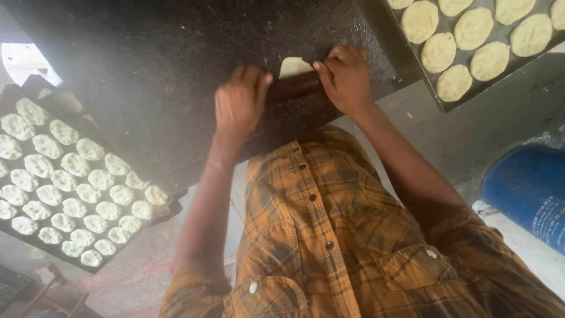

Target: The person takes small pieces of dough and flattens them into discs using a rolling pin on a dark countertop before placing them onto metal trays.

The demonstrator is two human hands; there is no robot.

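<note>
Both hands press a dark rolling pin onto a pale dough piece near the front edge of the black stone counter. The left hand and the right hand each curl their fingers over one end of the pin. A tray of small dough lumps sits left; a tray of flattened rounds lies right. A blue drum bearing white print stands far right. Bare counter stretches beyond the dough.
</note>
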